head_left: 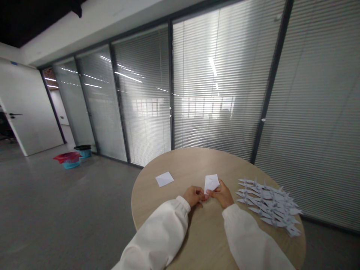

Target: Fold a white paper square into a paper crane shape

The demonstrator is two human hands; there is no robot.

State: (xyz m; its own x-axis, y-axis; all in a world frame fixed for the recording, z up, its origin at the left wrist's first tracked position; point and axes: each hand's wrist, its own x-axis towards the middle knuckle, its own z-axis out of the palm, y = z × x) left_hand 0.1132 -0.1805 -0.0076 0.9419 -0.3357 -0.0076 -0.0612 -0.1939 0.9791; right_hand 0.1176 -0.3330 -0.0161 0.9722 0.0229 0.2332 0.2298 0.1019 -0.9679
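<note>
Both arms wear loose, cream-white long sleeves with gathered cuffs at the wrists; the left hand point(194, 195) and right hand point(223, 195) are bare, without gloves.

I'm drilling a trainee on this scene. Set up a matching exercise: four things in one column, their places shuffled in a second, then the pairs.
Things:
1. partly folded white paper piece
2. flat white paper square
3. pile of folded white paper cranes
4. red and blue plastic bins

Places:
A. on the grey floor by the glass wall
B. on the round wooden table, at its right side
C. pinched between left hand and right hand
D. lying alone on the table, left of the hands

Pairs: 1-C, 2-D, 3-B, 4-A
</note>
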